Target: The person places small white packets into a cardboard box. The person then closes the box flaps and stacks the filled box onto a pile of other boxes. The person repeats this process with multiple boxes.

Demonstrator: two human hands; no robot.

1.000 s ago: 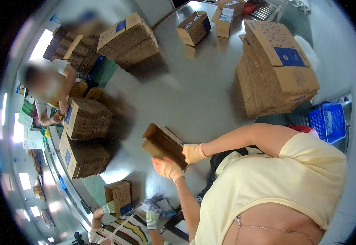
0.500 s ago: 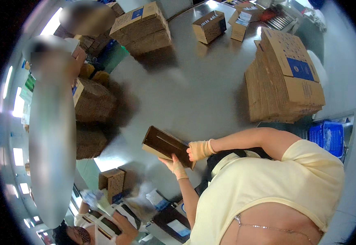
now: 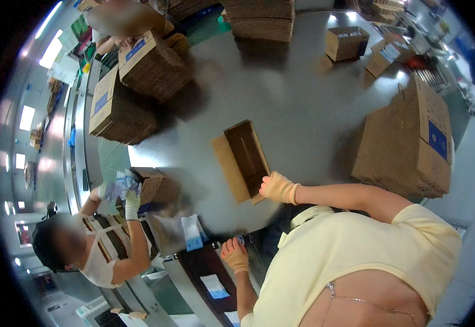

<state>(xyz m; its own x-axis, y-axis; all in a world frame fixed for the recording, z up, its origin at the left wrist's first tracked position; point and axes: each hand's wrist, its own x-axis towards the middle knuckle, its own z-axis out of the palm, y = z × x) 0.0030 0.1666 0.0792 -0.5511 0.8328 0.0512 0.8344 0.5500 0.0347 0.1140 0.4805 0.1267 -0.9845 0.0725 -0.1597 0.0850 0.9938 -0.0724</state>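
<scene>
An open cardboard box (image 3: pixel 230 170) rests on the metal table, its dark hollow facing up and a wide side panel along its left. My right hand (image 3: pixel 279 188), in a pale fabric glove with bare fingertips, grips the box at its near right corner. Away from the box, my left hand (image 3: pixel 235 255), gloved the same way, is over the table's near edge beside a dark conveyor belt (image 3: pixel 195 265). Its fingers are apart and nothing shows in them. A white and blue packet (image 3: pixel 214 286) lies on that belt, and another packet (image 3: pixel 193 231) lies just beyond.
A tall stack of flattened cartons (image 3: pixel 393 144) stands at right, with more stacks (image 3: pixel 153 68) at far left. Filled boxes (image 3: pixel 346 43) sit at the back right. On the left, a co-worker (image 3: pixel 120 240) holds packets at a box (image 3: pixel 155 188); another person stands at the far left.
My left hand has let go of the box and moved down toward the belt. The box has turned more upright in view, still held by my right hand. The whole view has shifted.
</scene>
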